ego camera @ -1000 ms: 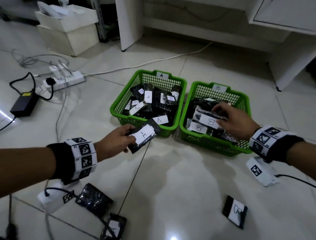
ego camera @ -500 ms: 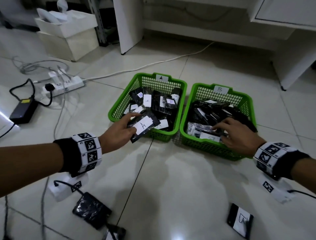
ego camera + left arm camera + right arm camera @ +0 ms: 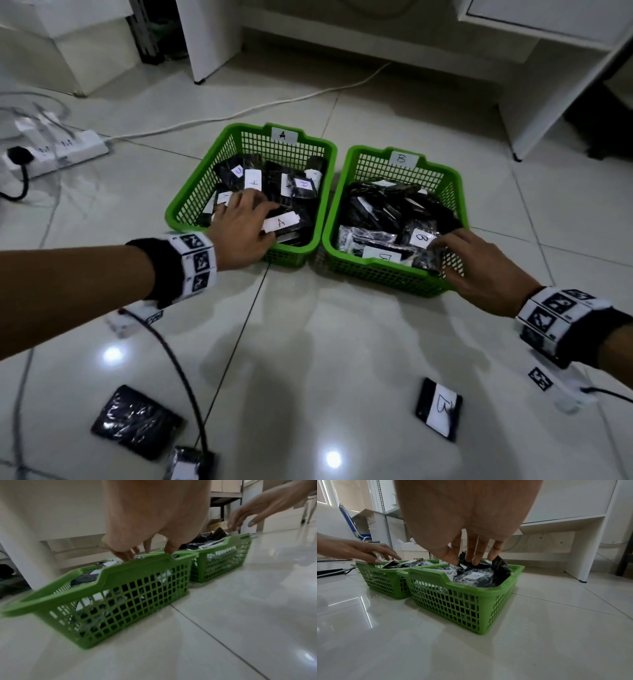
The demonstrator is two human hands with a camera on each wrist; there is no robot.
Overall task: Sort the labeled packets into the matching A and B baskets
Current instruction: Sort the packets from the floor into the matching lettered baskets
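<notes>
My left hand (image 3: 239, 229) lies over basket A (image 3: 191, 209) with fingers spread flat on an A packet (image 3: 282, 222), gripping nothing; my right hand (image 3: 479, 263) rests straight-fingered on the heap in basket B (image 3: 459, 192). The next B packet (image 3: 439, 407) lies on the floor behind my right wrist, long axis roughly fore-and-aft, so the right is nearer.

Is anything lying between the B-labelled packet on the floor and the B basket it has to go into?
Nothing visible. Bare tile separates the B packet from the B basket. The right hand is over the basket's near right corner, fingers on packets inside, not in the path.
</notes>
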